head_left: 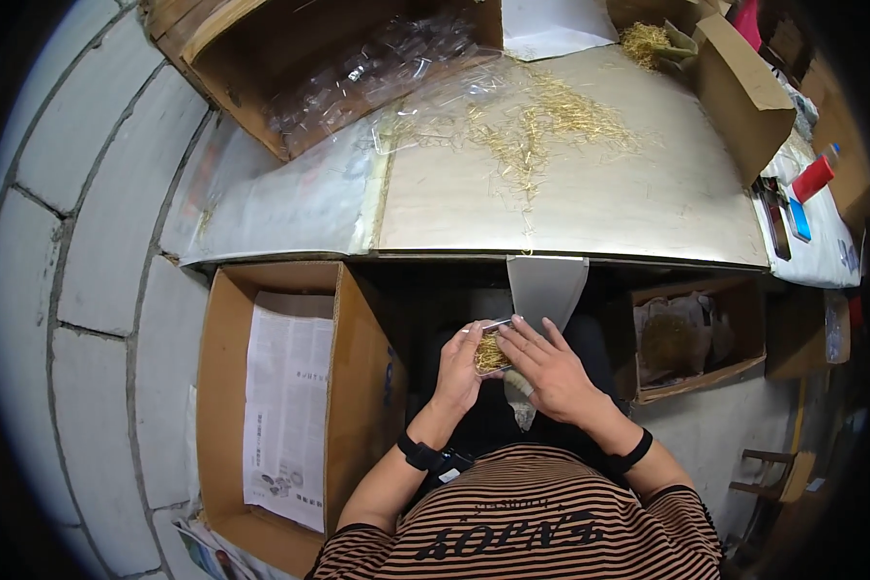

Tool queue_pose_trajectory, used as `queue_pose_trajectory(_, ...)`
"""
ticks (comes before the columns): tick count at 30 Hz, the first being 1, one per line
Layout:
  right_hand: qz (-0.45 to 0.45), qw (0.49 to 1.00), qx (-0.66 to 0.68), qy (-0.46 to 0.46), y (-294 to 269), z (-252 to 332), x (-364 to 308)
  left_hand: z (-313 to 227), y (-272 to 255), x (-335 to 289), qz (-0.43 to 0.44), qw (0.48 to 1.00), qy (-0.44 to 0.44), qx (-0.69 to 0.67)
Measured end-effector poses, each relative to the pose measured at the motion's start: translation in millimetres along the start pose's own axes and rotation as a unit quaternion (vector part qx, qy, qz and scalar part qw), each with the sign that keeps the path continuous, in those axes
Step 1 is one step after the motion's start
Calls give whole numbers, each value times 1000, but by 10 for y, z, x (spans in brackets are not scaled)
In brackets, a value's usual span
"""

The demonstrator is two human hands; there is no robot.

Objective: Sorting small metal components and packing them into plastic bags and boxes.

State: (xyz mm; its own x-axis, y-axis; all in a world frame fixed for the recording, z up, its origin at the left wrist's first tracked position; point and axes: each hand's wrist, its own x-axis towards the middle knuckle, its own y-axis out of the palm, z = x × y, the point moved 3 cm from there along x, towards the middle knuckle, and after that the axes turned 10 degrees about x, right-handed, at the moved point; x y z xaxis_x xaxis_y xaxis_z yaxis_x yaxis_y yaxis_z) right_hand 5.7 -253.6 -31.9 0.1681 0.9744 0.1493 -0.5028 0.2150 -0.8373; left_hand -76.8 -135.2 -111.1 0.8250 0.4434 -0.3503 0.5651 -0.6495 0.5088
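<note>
My left hand (pixel 457 368) grips a small clear plastic box (pixel 494 371) by its left side, over my lap. Inside it lies a heap of thin gold-coloured metal pins (pixel 490 354). My right hand (pixel 556 378) lies over the right part of the box with its fingers stretched out, touching its top and covering that side. Just beyond the hands, a grey metal chute (pixel 549 287) slopes down from the table's front edge. A pale, pointed end of something (pixel 521 410) shows beneath my right hand; its kind is unclear.
Loose gold pins (pixel 532 130) are strewn over the metal-topped table (pixel 454 213). A cardboard box (pixel 261 58) of clear plastic cases stands at the back left. A newspaper-lined carton (pixel 333 406) is at my left, and a smaller carton (pixel 698 382) at my right. A red bottle (pixel 815 177) lies far right.
</note>
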Motion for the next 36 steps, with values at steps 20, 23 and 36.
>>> queue_pose_trajectory(20, -122, 795, 579, 130, -1, 174, 902, -1403, -420, -377, -111, 981, 95, 130)
queue_pose_trajectory(23, -147, 821, 538, 120, -68, 110, 893, -1861, -976, -590, -144, 967, 186, 93)
queue_pose_trajectory(36, -160, 823, 460, 293, 84, -583, 236, -879, -3028, -45, -342, 937, 30, 70)
